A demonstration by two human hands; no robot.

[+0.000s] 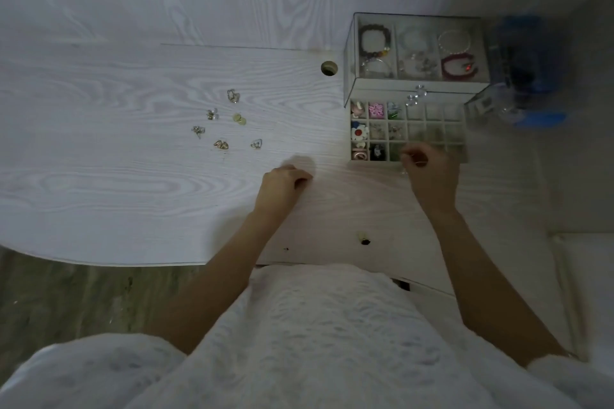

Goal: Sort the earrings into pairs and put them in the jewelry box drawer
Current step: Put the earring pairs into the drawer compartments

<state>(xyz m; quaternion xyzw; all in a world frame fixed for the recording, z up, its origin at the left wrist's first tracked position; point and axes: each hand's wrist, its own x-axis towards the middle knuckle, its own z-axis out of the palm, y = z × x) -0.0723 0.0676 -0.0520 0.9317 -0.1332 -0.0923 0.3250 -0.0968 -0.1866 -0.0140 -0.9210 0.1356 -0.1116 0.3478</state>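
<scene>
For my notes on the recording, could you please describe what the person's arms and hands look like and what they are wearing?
Both forearms are bare up to the elbows. The left hand and the right hand wear no gloves, and I can make out no rings, bracelets or watch in this dim view. The person wears a white garment with a raised, lace-like texture; its loose short sleeves show at the bottom corners.

I think I am at home, probably in a bedroom, though the light is poor. My white wooden desk (133,149) carries a glass jewelry box (420,53) at its right end, and wood flooring (83,302) lies below the desk edge.
</scene>
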